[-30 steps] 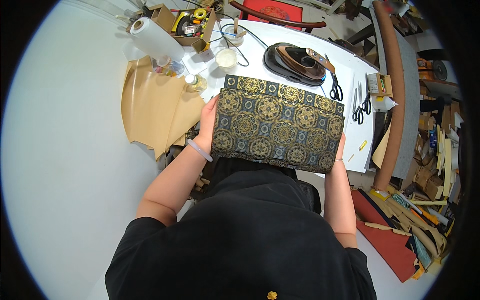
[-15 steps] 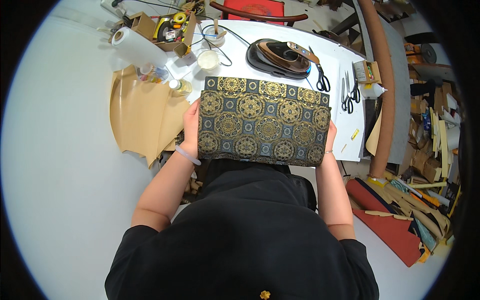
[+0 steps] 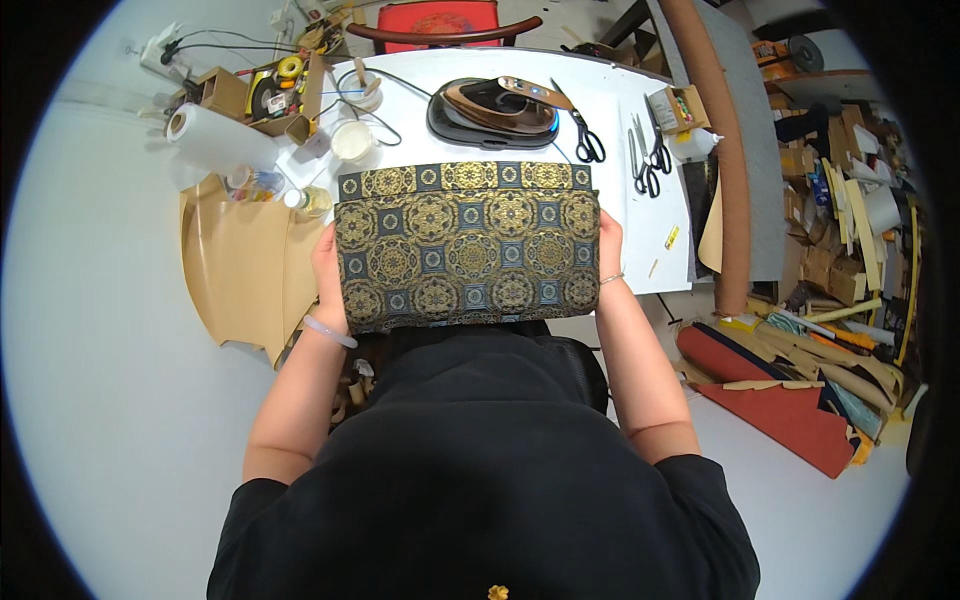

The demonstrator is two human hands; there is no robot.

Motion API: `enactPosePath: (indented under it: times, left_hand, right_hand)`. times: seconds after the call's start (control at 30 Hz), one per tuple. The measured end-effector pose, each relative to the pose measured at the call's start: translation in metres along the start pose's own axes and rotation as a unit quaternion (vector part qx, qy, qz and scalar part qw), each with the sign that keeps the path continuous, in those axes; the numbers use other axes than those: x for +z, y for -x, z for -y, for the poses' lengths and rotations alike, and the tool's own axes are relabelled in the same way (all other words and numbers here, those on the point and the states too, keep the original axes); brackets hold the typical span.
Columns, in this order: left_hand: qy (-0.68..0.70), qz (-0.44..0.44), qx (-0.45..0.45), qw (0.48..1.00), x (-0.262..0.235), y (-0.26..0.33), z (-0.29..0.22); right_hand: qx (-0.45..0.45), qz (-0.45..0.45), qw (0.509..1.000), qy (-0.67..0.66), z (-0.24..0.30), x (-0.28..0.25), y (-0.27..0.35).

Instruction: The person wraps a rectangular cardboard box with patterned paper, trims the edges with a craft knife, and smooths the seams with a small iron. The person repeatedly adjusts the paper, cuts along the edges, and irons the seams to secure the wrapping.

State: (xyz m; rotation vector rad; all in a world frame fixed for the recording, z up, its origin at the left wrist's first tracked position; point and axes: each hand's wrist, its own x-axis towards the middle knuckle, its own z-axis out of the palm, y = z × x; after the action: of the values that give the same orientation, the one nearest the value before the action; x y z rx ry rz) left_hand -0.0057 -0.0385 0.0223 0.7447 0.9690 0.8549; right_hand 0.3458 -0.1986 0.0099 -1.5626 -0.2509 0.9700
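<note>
The box, covered in gold, black and blue patterned cloth, is held level by its two short ends, across the near edge of the desk. Its left end is gripped by the left hand and its right end by the right hand; each grip is closed against the box, but how far the fingers are curled behind it cannot be told, nor whether the desk is touched by its underside. Toward the far edge, the iron is set on its base, with scissors laid just to its right. More scissors are laid near the right edge, beside a carton and a white bottle. By the left edge are placed a tub, a jar and a roll; the near left corner is overlapped by brown paper.
</note>
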Motion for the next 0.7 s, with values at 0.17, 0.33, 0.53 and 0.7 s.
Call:
enactPosePath:
  times: [0.17, 0.33, 0.53, 0.7]
  left_hand:
    - [0.0, 0.009, 0.009, 1.0, 0.006, 0.004, -0.004]
    - [0.058, 0.03, -0.01, 0.998, 0.012, 0.005, -0.01]
    - [0.011, 0.038, 0.002, 0.999, 0.001, 0.002, -0.005]
    - [0.036, 0.033, -0.027, 0.998, -0.013, -0.006, 0.001]
  right_hand:
    - [-0.013, 0.004, 1.0, -0.012, -0.001, 0.003, 0.001]
    - [-0.01, 0.0, 1.0, -0.029, -0.007, 0.002, -0.002]
    - [-0.012, -0.005, 1.0, -0.009, -0.002, 0.005, -0.001]
    - [-0.023, 0.028, 0.999, -0.029, -0.02, -0.011, -0.014]
